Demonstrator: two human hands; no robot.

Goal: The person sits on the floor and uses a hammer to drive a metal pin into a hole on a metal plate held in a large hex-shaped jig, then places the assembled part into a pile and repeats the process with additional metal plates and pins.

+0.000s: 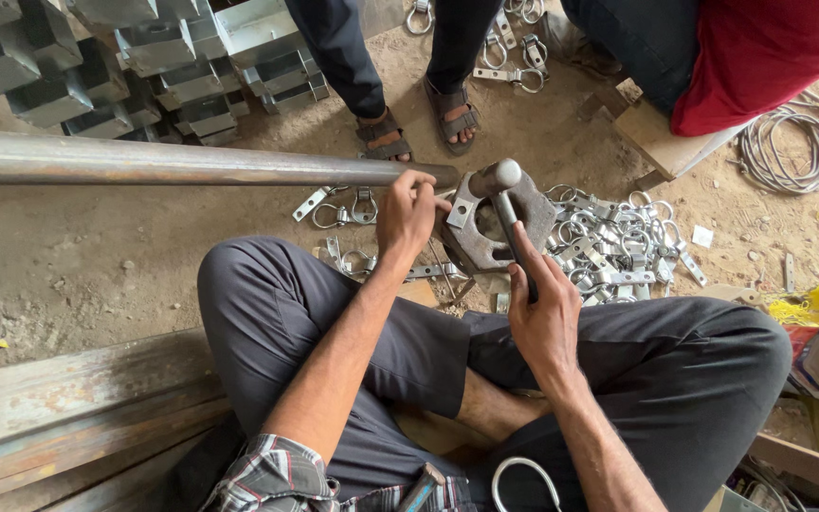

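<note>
- The person sits cross-legged on the dirt floor [97,256], with a heavy metal block [485,223] standing on the ground just past the knees.
- The right hand [544,318] is clenched round the handle of a hammer [507,213]; the hammer head rests over the top of the block, near its far edge.
- The left hand [408,210] is closed in a pinch at the block's left edge. It seems to steady a small piece there, but the piece itself is hidden by the fingers.
- A long steel pipe [191,163] lies across the ground from the left edge of view, its end just behind the left hand.
- A pile of small metal rings and clips [609,242] lies touching the block's right side; a few loose clips [338,209] lie to the left of the hand.
- Judged from this, the step in hand is hammering a small fitting on the block.
- The next strike calls for the left fingers to stay beside the hammer's path and the piece to sit flat.
- Another person's sandalled feet [419,128] stand beyond the pipe.
</note>
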